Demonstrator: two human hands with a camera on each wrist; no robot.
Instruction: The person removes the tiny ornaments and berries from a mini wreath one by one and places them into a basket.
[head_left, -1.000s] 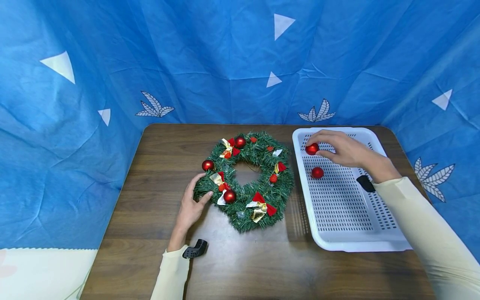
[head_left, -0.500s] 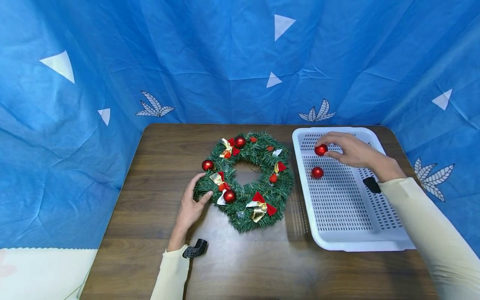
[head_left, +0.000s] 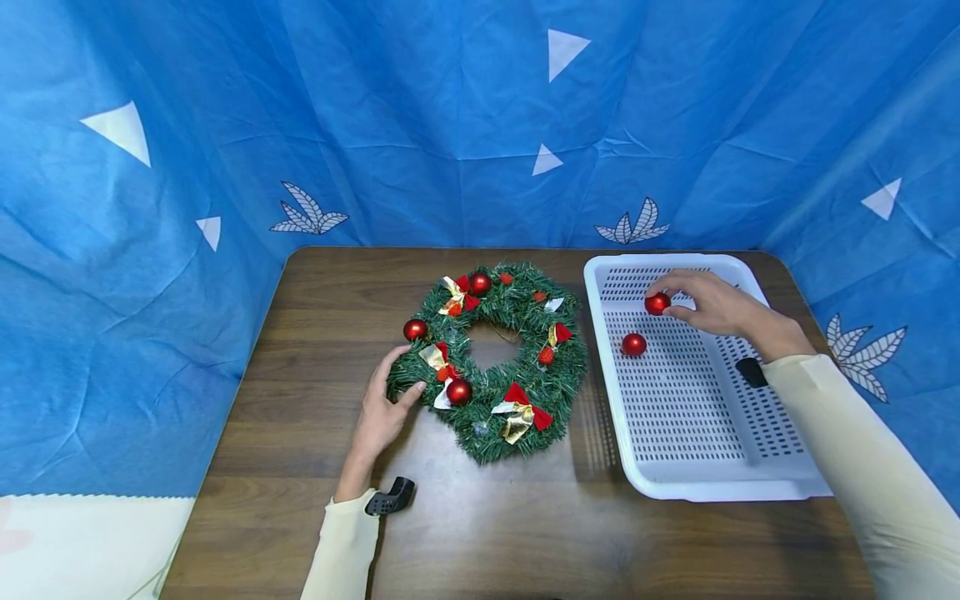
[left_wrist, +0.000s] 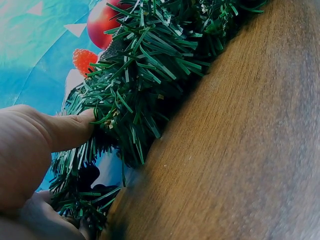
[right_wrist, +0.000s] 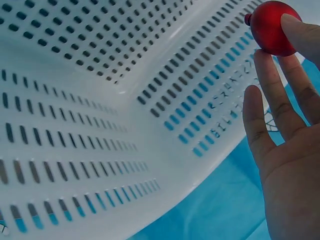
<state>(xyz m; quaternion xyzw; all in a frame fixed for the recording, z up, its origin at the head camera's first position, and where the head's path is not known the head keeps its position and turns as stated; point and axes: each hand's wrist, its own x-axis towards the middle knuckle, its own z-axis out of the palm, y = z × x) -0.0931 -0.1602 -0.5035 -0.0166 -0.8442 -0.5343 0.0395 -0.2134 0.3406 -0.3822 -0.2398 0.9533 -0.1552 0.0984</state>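
Right hand [head_left: 712,307]: thumb and fingertips pinching a glossy red ball [head_left: 657,303], held over the far part of the white slotted basket [head_left: 686,492]; in the right wrist view the ball's little cap shows and one finger stands off it. A second red ball [head_left: 633,344] is in the basket, nearer me, apart from the held one. Left hand [head_left: 380,421]: thumb and fingers gripping the left edge of the green wreath [head_left: 513,375], thumb pressed into the needles; the far fingers are partly hidden. Wreath lies flat on the brown wood-grain counter [head_left: 300,433], just left of the basket. On the wreath: red-and-gold bows [head_left: 522,414], a red berry [head_left: 547,356], plus three red baubles, one [head_left: 459,392] close to my left thumb, one [head_left: 416,330] at the outer left edge, one [head_left: 480,283] at the far side. Cream sleeves on both arms, black device [head_left: 391,497] at my left wrist. Blue cloth [head_left: 420,125] with white triangles and leaf prints behind.
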